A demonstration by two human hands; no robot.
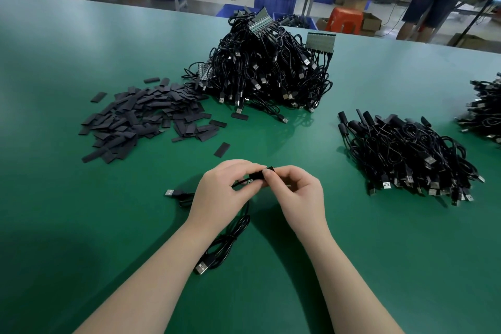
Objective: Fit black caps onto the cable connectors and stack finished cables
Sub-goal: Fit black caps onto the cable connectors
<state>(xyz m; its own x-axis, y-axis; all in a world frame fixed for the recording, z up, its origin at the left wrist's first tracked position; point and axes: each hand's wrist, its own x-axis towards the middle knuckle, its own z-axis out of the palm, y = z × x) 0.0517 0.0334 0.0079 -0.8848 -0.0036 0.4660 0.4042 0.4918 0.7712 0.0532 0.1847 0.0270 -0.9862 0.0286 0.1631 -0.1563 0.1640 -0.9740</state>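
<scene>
Hands at table centre: left hand (222, 187) grips the cable (230, 238) end, right hand (295, 190) pinches a black cap (267, 172) onto it; a skewed cap may jam or slip off.

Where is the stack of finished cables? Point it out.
In the head view, the stack of finished cables lies on the green table, right of the right hand, nearer than the big uncapped pile.
</scene>
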